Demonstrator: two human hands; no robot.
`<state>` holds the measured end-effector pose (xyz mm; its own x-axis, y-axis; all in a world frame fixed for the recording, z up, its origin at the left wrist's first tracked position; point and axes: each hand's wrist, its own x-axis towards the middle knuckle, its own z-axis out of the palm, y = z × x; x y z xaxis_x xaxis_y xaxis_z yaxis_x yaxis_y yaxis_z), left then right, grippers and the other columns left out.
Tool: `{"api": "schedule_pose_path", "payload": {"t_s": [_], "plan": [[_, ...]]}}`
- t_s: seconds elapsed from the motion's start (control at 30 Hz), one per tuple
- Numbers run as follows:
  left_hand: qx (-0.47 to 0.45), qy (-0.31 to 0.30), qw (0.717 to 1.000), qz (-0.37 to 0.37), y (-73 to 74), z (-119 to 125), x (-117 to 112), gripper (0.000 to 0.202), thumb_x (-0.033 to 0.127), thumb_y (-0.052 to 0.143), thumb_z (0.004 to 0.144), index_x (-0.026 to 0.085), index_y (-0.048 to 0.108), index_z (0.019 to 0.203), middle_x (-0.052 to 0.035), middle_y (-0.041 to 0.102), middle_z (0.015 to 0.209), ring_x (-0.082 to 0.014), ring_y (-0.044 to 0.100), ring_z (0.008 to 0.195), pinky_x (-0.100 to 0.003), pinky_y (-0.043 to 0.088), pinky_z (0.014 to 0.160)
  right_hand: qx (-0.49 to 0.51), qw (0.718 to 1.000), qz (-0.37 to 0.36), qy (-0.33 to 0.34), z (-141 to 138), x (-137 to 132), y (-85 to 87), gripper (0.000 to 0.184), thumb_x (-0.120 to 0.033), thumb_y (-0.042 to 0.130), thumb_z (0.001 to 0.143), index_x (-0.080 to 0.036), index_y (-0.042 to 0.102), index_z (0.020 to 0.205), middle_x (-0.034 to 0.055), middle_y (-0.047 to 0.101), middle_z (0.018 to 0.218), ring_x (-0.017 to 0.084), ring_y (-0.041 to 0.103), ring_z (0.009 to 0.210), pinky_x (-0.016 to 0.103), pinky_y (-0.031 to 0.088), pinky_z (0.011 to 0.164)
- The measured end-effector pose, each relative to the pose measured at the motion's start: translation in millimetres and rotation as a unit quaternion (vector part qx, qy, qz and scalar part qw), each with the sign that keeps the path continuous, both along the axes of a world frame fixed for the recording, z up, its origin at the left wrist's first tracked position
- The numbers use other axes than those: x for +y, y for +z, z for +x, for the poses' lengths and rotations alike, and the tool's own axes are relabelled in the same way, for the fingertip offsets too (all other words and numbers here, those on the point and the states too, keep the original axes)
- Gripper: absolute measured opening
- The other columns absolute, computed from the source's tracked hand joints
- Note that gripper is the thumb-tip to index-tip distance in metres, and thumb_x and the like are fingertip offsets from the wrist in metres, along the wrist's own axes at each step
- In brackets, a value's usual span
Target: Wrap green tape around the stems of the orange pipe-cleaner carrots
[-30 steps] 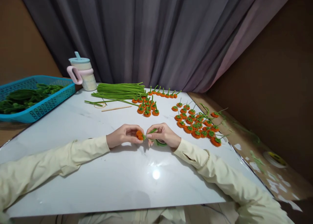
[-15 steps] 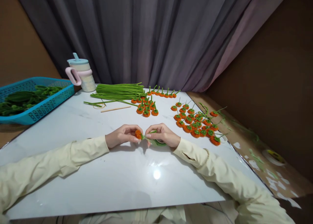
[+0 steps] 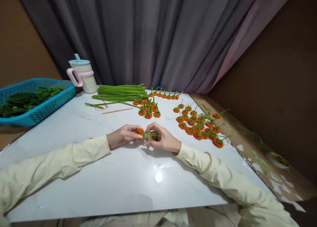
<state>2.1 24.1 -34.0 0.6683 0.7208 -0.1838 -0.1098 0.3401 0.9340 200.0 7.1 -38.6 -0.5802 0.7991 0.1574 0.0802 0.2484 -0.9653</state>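
Observation:
Both my hands meet over the middle of a white marble-look table (image 3: 99, 174). My left hand (image 3: 122, 136) is closed, pinching a small orange pipe-cleaner pumpkin (image 3: 140, 132) between thumb and fingertips. My right hand (image 3: 160, 138) is closed on the pumpkin's green stem (image 3: 151, 134), which sticks out to the right across its fingers. Both wear pale cream sleeves.
Several finished orange pumpkins with green stems (image 3: 198, 124) lie to the right, more (image 3: 148, 109) further back. A bundle of green pipe cleaners (image 3: 119, 91) and a wooden stick (image 3: 117, 110) lie behind. A blue basket of green pieces (image 3: 29, 101) and a pink-handled cup (image 3: 83, 73) stand far left.
My right hand has turned over, palm more upward, and drawn the green stem out straight to the right. The left hand has kept its pinch on the pumpkin.

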Motion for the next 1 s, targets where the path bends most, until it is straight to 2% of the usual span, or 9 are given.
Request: {"api": "schedule_pose_path", "payload": {"t_s": [0.13,0.27,0.47,0.6,0.8,1.0], "plan": [[0.007,-0.004,1.0,-0.001,0.8,0.2,-0.1,0.018,0.019,0.068,0.062,0.011,0.064,0.078,-0.0016,0.055,0.07,-0.0115,0.047,0.065,-0.022,0.035,0.061,-0.022,0.999,0.024,-0.014,-0.7,-1.6,-2.9,0.022,-0.023,0.061,0.075,-0.018,0.044,0.089,-0.0028,0.055,0.07,0.009,0.055,0.059,0.022,0.044,0.057],[0.013,-0.003,1.0,-0.002,2.5,0.7,-0.4,0.018,0.019,0.068,0.062,0.01,0.063,0.077,-0.0013,0.054,0.068,-0.0115,0.046,0.065,-0.022,0.035,0.061,-0.018,0.999,0.029,-0.02,-0.9,-0.7,-5.3,0.02,-0.026,0.058,0.076,-0.018,0.045,0.089,-0.0016,0.055,0.071,0.008,0.054,0.056,0.022,0.044,0.055],[0.016,-0.011,1.0,-0.005,2.1,0.1,-0.5,0.017,0.018,0.066,0.064,0.01,0.064,0.078,-0.0021,0.055,0.07,-0.0116,0.046,0.065,-0.022,0.036,0.061,-0.096,0.984,0.132,-0.07,-2.2,-2.8,-5.0,0.016,-0.023,0.058,0.075,-0.018,0.049,0.087,-0.0023,0.054,0.07,0.007,0.047,0.057,0.019,0.039,0.053],[0.014,-0.014,1.0,-0.007,0.3,-1.2,0.6,0.016,0.019,0.068,0.065,0.01,0.064,0.079,-0.0014,0.055,0.069,-0.0105,0.046,0.065,-0.021,0.035,0.061,-0.094,0.982,0.142,-0.079,-2.2,-3.5,-4.1,0.009,-0.022,0.053,0.078,-0.018,0.051,0.085,-0.0015,0.055,0.069,0.008,0.048,0.057,0.019,0.04,0.054],[0.02,-0.009,1.0,-0.02,-0.2,-1.4,1.9,0.02,0.022,0.07,0.064,0.01,0.064,0.079,-0.0018,0.055,0.069,-0.0106,0.047,0.065,-0.021,0.035,0.062,-0.088,0.983,0.141,-0.082,-2.3,-2.7,-5.2,0.009,-0.024,0.054,0.078,-0.017,0.053,0.084,-0.0013,0.056,0.068,0.008,0.049,0.057,0.02,0.04,0.054],[0.018,-0.01,0.999,-0.028,0.5,-0.5,1.6,0.02,0.022,0.07,0.064,0.009,0.064,0.077,-0.0027,0.055,0.07,-0.0108,0.047,0.066,-0.021,0.035,0.062,-0.119,0.97,0.192,-0.091,-1.7,-2.1,-6.2,0.009,-0.017,0.053,0.076,-0.018,0.054,0.085,0.0008,0.057,0.077,0.009,0.049,0.063,0.02,0.04,0.056]]}}
